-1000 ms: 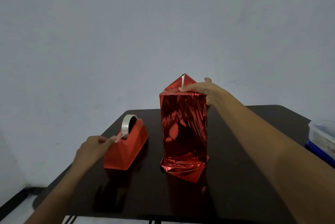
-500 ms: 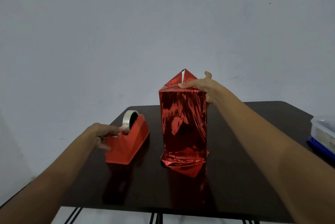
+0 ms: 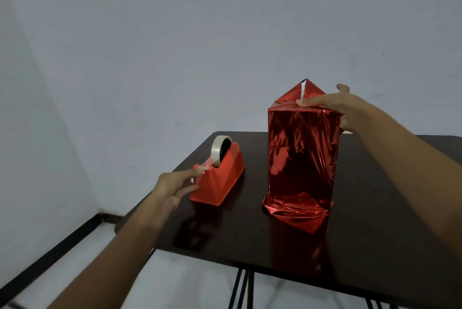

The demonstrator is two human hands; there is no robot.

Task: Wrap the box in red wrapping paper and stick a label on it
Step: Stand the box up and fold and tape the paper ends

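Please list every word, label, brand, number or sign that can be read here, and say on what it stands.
None can be read. The tape dispenser, the tape roll, the wrapped box and the table show no print, and no label is visible on the box.
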